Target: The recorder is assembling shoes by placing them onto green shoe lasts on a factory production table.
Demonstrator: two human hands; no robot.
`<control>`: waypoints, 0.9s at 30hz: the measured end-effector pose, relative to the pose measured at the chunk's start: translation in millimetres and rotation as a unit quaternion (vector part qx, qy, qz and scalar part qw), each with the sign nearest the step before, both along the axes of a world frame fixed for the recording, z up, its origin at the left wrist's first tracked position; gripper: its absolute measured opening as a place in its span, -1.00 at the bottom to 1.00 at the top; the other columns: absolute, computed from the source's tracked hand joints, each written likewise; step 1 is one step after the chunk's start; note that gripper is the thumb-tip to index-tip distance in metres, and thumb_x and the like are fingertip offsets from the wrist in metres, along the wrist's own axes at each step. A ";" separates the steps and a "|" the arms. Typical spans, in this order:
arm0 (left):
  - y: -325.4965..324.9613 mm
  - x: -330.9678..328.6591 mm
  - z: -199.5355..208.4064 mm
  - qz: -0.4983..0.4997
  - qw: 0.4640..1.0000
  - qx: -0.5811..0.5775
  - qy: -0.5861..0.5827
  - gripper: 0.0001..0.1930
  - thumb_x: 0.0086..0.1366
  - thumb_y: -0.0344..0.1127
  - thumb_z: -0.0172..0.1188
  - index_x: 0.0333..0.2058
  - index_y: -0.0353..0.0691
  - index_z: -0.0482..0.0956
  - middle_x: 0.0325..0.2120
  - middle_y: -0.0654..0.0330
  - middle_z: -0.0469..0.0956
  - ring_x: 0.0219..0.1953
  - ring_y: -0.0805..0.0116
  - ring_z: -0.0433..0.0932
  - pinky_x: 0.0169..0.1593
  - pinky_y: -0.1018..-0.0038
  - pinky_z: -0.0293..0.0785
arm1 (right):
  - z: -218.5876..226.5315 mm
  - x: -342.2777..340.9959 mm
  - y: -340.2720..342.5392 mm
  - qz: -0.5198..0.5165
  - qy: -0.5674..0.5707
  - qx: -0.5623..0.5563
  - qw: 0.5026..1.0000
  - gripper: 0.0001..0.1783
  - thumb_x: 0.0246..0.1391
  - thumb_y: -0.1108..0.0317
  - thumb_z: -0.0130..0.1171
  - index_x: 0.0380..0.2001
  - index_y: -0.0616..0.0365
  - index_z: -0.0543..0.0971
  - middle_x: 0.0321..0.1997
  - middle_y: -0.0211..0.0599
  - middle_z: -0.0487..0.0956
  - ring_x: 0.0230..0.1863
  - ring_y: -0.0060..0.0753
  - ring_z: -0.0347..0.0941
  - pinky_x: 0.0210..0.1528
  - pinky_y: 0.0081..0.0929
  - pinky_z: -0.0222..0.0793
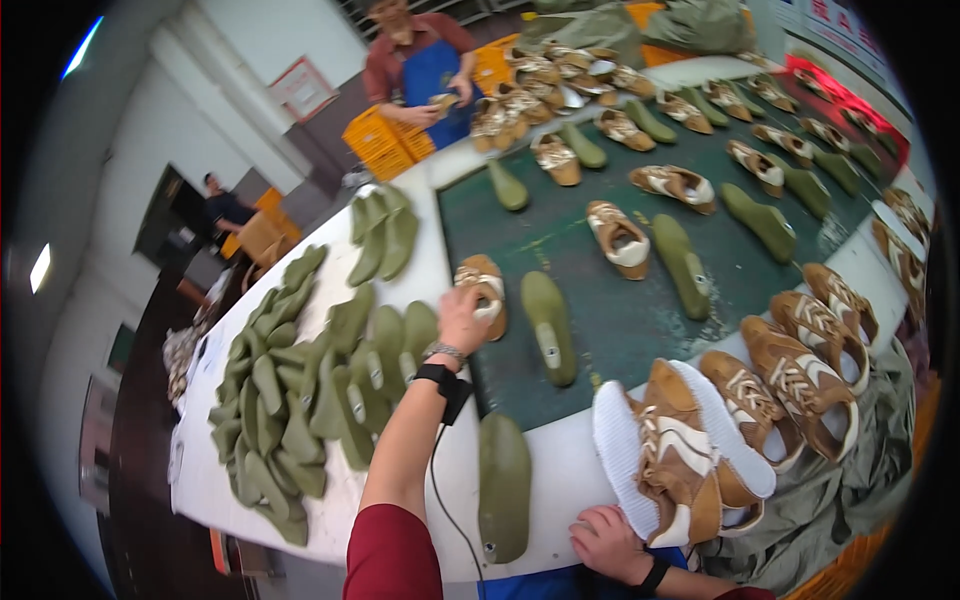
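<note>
My left hand (466, 320) reaches out to the near-left corner of the green work surface, its fingers closed on the opening of a brown and cream shoe upper (483, 270). To the right of that upper lies an olive-green shoe last (547, 325). Another last (504, 490) rests on the white table edge, right of my left forearm. Low in the view, my right hand (608, 543) rests with its fingers loosely laid at the table edge, apparently holding nothing. It is close to a stack of brown uppers (672, 440) with white textured insoles (622, 455).
A large heap of green lasts (270, 400) covers the white table (210, 490) at left. Uppers and lasts stand in rows across the green surface (520, 240). More brown shoes (800, 375) line the right edge. Across the table a co-worker (420, 70) in a blue apron handles a shoe part.
</note>
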State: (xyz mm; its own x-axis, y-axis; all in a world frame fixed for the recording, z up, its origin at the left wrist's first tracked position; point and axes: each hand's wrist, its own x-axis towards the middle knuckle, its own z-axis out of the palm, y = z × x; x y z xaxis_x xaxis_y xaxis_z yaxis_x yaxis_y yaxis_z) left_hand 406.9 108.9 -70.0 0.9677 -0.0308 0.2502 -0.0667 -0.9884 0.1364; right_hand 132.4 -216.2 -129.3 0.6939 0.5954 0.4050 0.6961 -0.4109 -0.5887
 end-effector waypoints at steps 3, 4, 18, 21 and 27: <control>-60.0 -49.1 61.1 -0.157 0.960 -0.230 -0.028 -0.53 0.12 -0.33 0.20 0.02 -0.29 0.38 -0.07 0.04 0.48 0.05 0.15 0.40 0.10 0.33 0.32 | -3.5 -1.3 -1.2 -0.030 -0.016 0.006 0.999 -0.79 -0.26 0.36 0.26 -0.43 0.03 0.52 -0.26 -0.33 0.45 -0.15 -0.20 0.37 -0.05 -0.24 0.30; -94.1 -81.3 91.8 -0.192 0.926 -0.326 -0.018 -0.57 0.16 -0.31 0.17 0.01 -0.30 0.40 -0.08 0.07 0.49 0.06 0.23 0.41 0.09 0.37 0.34 | -4.3 0.5 -1.5 -0.029 -0.024 0.004 0.999 -0.79 -0.26 0.36 0.26 -0.43 0.03 0.52 -0.26 -0.33 0.45 -0.15 -0.20 0.37 -0.05 -0.24 0.30; -199.4 -351.0 216.1 -0.501 0.462 -0.694 -0.234 -0.60 0.13 -0.16 0.23 -0.11 -0.27 0.48 -0.11 0.00 0.51 0.08 0.02 0.36 0.14 0.20 0.22 | -8.0 -17.2 4.6 -0.033 -0.074 -0.024 0.996 -0.77 -0.24 0.40 0.24 -0.39 0.11 0.52 -0.24 -0.21 0.43 -0.13 -0.08 0.34 -0.05 -0.21 0.25; -207.9 -358.0 209.3 -0.500 0.435 -0.711 -0.235 -0.60 0.14 -0.16 0.23 -0.11 -0.27 0.48 -0.11 0.00 0.51 0.08 0.02 0.36 0.14 0.21 0.22 | -14.6 -17.3 3.0 -0.041 -0.068 -0.021 0.997 -0.76 -0.23 0.40 0.24 -0.37 0.11 0.52 -0.22 -0.19 0.44 -0.12 -0.07 0.35 -0.05 -0.22 0.27; -228.9 -353.8 194.6 -0.509 0.351 -0.765 -0.178 -0.61 0.14 -0.17 0.23 -0.12 -0.27 0.48 -0.11 0.00 0.50 0.08 0.04 0.36 0.13 0.22 0.23 | -16.4 -17.5 19.6 -0.018 -0.074 -0.023 0.997 -0.77 -0.18 0.36 0.22 -0.36 0.09 0.52 -0.22 -0.27 0.44 -0.10 -0.16 0.35 -0.03 -0.27 0.26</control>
State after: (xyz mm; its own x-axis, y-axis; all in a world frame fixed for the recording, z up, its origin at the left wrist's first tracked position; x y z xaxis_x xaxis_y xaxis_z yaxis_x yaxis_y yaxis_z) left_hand 53.1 -120.0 124.7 0.5495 0.1185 0.8270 -0.5612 0.7856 0.2603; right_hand 115.0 -196.6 -145.7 0.6500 0.5920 0.4766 0.7581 -0.4615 -0.4607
